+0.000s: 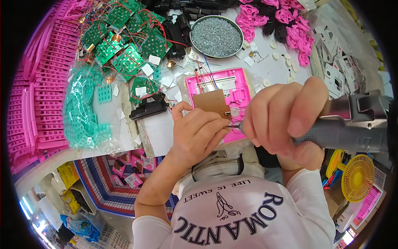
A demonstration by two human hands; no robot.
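My right hand (286, 112) is wrapped round a grey electric screwdriver (344, 133), held almost level. Its thin bit (235, 126) points left and ends at the fingertips of my left hand (199, 133). Those fingers are curled and pinched together at the bit's tip; whatever is between them is too small or hidden to name. Beneath the hands lies an open pink plastic housing (248, 89) on the table. A brown circuit board (209, 101) with red and blue wires rests in it, partly covered by my left hand.
Green circuit boards (128, 60) with wires pile up at the far left, near pink plastic parts (49, 95) and bagged teal pieces (81, 108). A round tray (192, 36) of small screws stands behind the housing. Pink loops (284, 16) and white discs (288, 62) lie far right.
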